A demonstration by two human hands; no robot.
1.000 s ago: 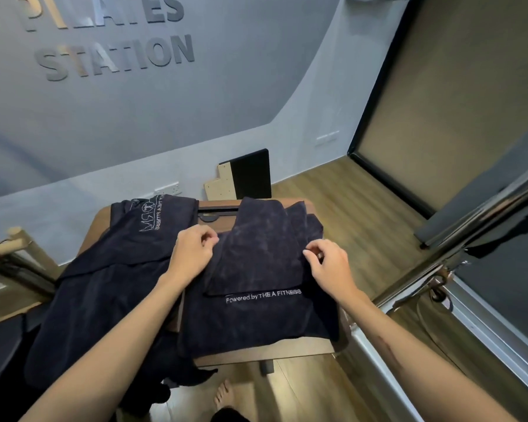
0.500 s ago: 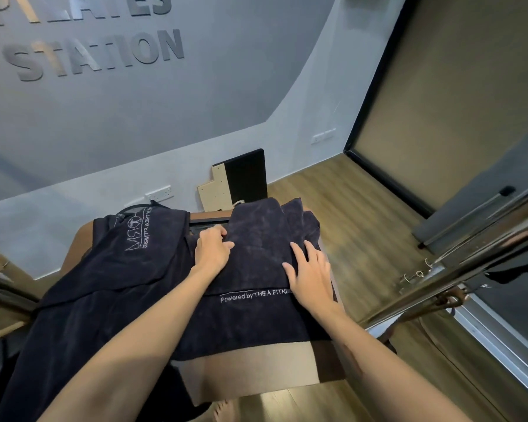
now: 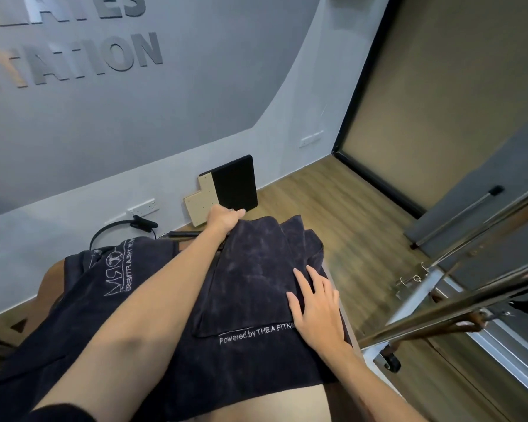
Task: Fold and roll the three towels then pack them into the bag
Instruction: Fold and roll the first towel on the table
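Observation:
A dark navy towel (image 3: 250,281) with white "Powered by THE A FITNESS" lettering lies partly folded on a small wooden table (image 3: 305,400). My left hand (image 3: 224,219) reaches to the towel's far edge and grips the far left corner of the folded layer. My right hand (image 3: 316,303) lies flat with straight fingers on the towel's right side, pressing it down. A second navy towel (image 3: 101,278) with a white logo is draped over the table's left side. No bag is in view.
A black and beige board (image 3: 229,185) leans against the grey wall behind the table. A black ring with a cable (image 3: 125,228) lies on the floor by the wall sockets. Chrome bars (image 3: 457,287) of an exercise frame run along the right. Wooden floor lies beyond.
My left hand has moved from the towel's middle out to its far edge. My right hand stays flat on the right side. The camera has leaned forward over the table.

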